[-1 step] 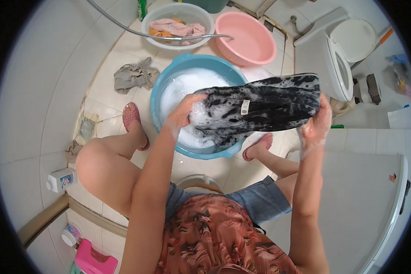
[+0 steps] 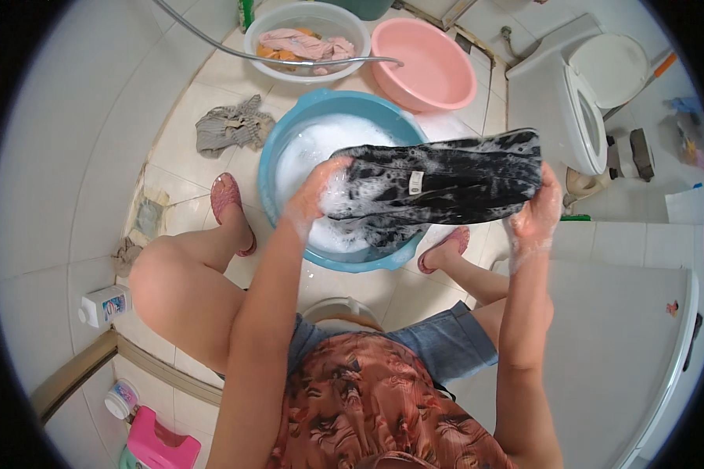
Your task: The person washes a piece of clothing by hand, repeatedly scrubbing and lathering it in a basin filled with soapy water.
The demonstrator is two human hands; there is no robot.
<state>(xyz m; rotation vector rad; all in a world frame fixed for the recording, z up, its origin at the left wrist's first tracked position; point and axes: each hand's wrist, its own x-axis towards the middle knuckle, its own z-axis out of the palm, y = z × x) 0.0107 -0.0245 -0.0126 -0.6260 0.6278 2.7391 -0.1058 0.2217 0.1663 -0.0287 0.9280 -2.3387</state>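
- Blue basin (image 2: 278,148): centre of frame, filled with suds, on the tiled floor.
- Black garment (image 2: 446,184): stretched horizontally above the basin, centre right, soapy.
- Pink basin (image 2: 426,74): upper centre, beside a clear basin (image 2: 305,23) holding clothes.
- Left hand (image 2: 317,195): fingers closed on the garment's left end.
- Right hand (image 2: 536,211): fingers gripping its right end.

The room is bright, with soft, even light, and shadows are faint, just a little dark under the blue tub (image 2: 278,152) and the legs. The white foam (image 2: 313,148) and the toilet lid (image 2: 606,66) look very bright, almost washed out. The picture is round with black corners, the floor tiles (image 2: 172,141) bend near the rim, and things at the edge look a bit blurry.
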